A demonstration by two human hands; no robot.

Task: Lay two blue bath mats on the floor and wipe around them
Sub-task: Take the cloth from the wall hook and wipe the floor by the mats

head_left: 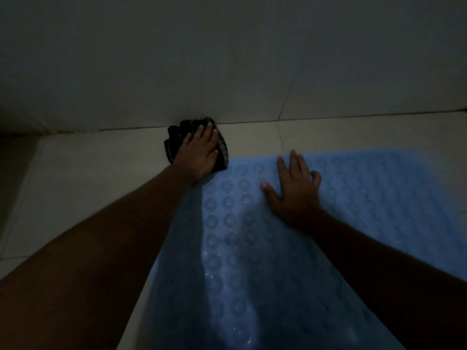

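A blue bath mat [366,198] with rows of round suction cups lies flat on the pale tiled floor [88,173], filling the lower right of the head view. I cannot tell whether it is one mat or two. My left hand [199,152] presses down on a dark crumpled cloth [174,140] on the floor, just past the mat's far left corner and close to the wall. My right hand [295,190] rests flat on the mat near its far edge, fingers spread, holding nothing.
A pale tiled wall [227,59] rises just beyond the mat, meeting the floor along a dark joint. The light is dim. Bare floor tiles stretch to the left of the mat.
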